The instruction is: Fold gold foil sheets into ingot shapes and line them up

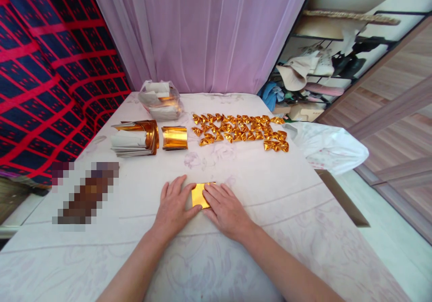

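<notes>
A small square of gold foil paper [199,196] lies flat on the tablecloth, close in front of me. My left hand [173,205] rests at its left side, fingers spread, with the thumb and index fingertip touching its edge. Across the right part of the square lies my right hand [227,207], its fingers stretched out flat and covering that side. Farther off are a short stack of gold foil sheets [174,138] and a larger, curled stack of foil and pale paper [135,139]. Rows of folded gold foil pieces [236,128] stand at the back right of these.
A clear plastic bag [160,99] with more sheets sits at the table's back left. A blurred-out patch [88,194] covers something on the left. Beyond the right edge are a white plastic bag [332,146] and a loaded shelf [317,68]. A purple curtain [202,32] hangs behind.
</notes>
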Demonstrator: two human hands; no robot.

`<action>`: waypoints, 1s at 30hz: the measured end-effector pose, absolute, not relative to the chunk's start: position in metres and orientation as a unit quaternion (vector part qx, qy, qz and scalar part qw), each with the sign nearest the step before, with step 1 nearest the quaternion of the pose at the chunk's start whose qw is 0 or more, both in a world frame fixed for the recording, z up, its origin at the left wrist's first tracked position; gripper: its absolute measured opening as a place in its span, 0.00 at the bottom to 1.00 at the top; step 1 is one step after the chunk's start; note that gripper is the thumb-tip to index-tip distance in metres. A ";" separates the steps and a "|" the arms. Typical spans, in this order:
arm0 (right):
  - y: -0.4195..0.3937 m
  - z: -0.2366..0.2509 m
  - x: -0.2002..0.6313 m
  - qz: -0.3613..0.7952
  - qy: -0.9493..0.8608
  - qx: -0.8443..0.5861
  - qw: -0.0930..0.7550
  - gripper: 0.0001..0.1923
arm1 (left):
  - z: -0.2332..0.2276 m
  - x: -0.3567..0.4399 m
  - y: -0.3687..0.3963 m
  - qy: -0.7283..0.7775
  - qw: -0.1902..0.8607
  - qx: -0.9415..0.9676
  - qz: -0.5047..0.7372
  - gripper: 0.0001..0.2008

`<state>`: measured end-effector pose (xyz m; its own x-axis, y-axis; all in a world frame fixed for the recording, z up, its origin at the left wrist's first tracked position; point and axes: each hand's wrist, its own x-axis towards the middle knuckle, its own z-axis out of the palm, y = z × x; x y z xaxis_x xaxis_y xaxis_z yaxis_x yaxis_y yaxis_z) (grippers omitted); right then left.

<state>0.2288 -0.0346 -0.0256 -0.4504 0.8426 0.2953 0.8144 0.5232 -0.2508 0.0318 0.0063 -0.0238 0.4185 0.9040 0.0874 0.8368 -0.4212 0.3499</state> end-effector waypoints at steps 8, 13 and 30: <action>-0.035 -0.027 0.238 0.055 -0.830 -0.518 0.200 0.24 | -0.027 0.028 0.006 0.506 0.113 0.844 0.133 0.27; -0.032 -0.025 0.236 0.044 -0.835 -0.513 0.193 0.23 | -0.028 0.021 0.006 0.467 0.107 0.868 0.127 0.35; -0.028 -0.014 0.228 0.141 -0.731 -0.551 0.377 0.11 | -0.017 0.017 0.014 0.487 0.230 0.781 0.316 0.21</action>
